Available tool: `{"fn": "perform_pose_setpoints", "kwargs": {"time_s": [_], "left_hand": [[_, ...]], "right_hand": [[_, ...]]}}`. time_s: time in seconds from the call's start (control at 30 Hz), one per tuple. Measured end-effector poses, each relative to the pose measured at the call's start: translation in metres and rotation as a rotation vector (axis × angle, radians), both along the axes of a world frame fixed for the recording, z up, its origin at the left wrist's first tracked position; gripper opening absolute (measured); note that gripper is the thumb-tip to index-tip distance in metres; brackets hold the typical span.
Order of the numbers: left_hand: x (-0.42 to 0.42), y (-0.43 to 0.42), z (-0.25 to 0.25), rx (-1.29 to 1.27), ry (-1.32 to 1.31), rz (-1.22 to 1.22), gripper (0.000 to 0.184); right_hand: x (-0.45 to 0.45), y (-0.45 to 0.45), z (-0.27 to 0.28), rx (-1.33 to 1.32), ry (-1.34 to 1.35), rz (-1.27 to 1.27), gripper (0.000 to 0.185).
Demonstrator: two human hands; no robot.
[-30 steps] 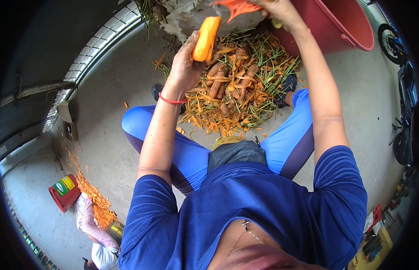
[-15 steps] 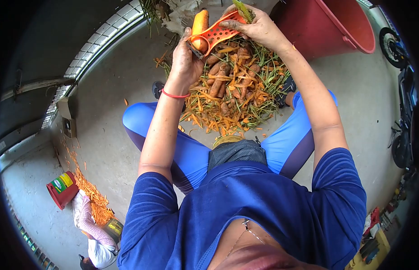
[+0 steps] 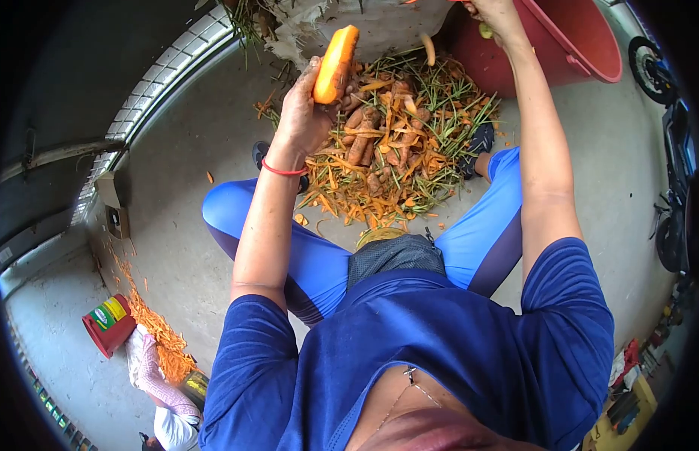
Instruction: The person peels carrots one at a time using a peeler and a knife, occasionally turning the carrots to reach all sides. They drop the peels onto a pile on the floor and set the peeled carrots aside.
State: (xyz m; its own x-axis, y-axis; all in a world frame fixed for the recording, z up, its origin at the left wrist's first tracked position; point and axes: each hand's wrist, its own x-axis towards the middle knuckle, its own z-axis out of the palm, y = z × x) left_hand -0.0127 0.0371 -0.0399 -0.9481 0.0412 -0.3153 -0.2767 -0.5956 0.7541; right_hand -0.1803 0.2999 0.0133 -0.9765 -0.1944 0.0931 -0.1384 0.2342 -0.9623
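Observation:
My left hand (image 3: 306, 113) is wrapped around a carrot (image 3: 336, 64), bright orange where peeled and darker along one side, held upright over the pile. A red band circles that wrist. My right hand (image 3: 499, 19) is at the top edge by the red tub, its fingers closed on the orange peeler (image 3: 458, 1), which is almost entirely cut off by the frame. A yellow-green bit shows under that palm. A curved peel strip (image 3: 428, 49) is between the hands, above the pile. Below lie unpeeled carrots (image 3: 362, 139) among orange peelings (image 3: 349, 192) and green stems.
A large red tub (image 3: 514, 68) leans at the upper right, beside a whitish sack (image 3: 349, 30). At lower left another person (image 3: 173, 428) is near a small red bucket (image 3: 109, 323) and a heap of orange shreds (image 3: 165, 338). A motorcycle (image 3: 672, 165) stands at right.
My right hand has moved up and right with the peeler, away from the carrot. My left hand still holds the carrot, now tilted slightly right. A peel strip has come into view between them.

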Motion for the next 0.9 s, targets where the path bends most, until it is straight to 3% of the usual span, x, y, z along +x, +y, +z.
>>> {"fn": "perform_pose_setpoints", "kwargs": {"time_s": [0.03,0.07,0.13,0.17,0.2,0.37,0.47,0.5,0.57,0.6,0.63,0.73,0.8,0.87,0.9], "left_hand": [[-0.002,0.001,-0.002,-0.034,0.012,0.052,0.041],[-0.004,0.000,-0.004,-0.020,0.015,0.064,0.041],[-0.008,0.001,-0.008,0.009,0.014,0.071,0.041],[-0.006,0.005,-0.001,-0.070,0.010,0.090,0.040],[-0.007,0.006,-0.002,-0.040,-0.009,0.080,0.040],[0.002,0.003,-0.004,-0.059,-0.027,0.077,0.042],[-0.002,0.000,-0.010,0.001,0.021,-0.012,0.043],[-0.004,-0.002,-0.012,0.020,0.041,-0.047,0.044],[-0.002,0.001,-0.003,-0.017,-0.017,-0.065,0.041],[-0.002,0.002,0.003,-0.037,-0.043,-0.072,0.040],[-0.001,0.003,0.007,-0.036,-0.066,-0.050,0.041],[-0.005,0.001,0.004,0.021,-0.040,0.027,0.043],[-0.009,0.000,0.000,0.086,-0.024,0.065,0.043],[-0.012,-0.004,-0.005,0.175,-0.013,0.082,0.042],[-0.012,-0.009,-0.007,0.185,0.001,0.024,0.040]], "right_hand": [[0.013,-0.009,0.011,0.016,-0.078,0.027,0.034],[0.022,-0.030,0.008,-0.180,0.066,0.205,0.033],[0.047,-0.049,0.009,-0.029,-0.199,0.366,0.031],[0.055,-0.059,-0.001,-0.106,-0.087,0.479,0.030],[0.060,-0.063,-0.008,-0.029,0.088,0.473,0.030],[0.049,-0.062,-0.013,-0.116,-0.059,0.539,0.034],[0.039,-0.056,-0.018,-0.226,-0.009,0.485,0.033],[0.031,-0.043,-0.009,-0.038,-0.162,0.359,0.035],[0.030,-0.022,0.030,-0.010,-0.207,0.244,0.055],[-0.005,-0.015,-0.021,-0.075,0.143,0.076,0.056],[-0.016,-0.001,-0.026,0.044,0.158,-0.061,0.048],[0.010,0.007,0.021,0.007,-0.168,0.030,0.041],[0.011,-0.019,-0.006,-0.141,-0.052,0.108,0.034],[0.039,-0.046,0.000,-0.215,-0.066,0.324,0.030],[0.053,-0.054,0.010,0.050,-0.192,0.281,0.030]]}}
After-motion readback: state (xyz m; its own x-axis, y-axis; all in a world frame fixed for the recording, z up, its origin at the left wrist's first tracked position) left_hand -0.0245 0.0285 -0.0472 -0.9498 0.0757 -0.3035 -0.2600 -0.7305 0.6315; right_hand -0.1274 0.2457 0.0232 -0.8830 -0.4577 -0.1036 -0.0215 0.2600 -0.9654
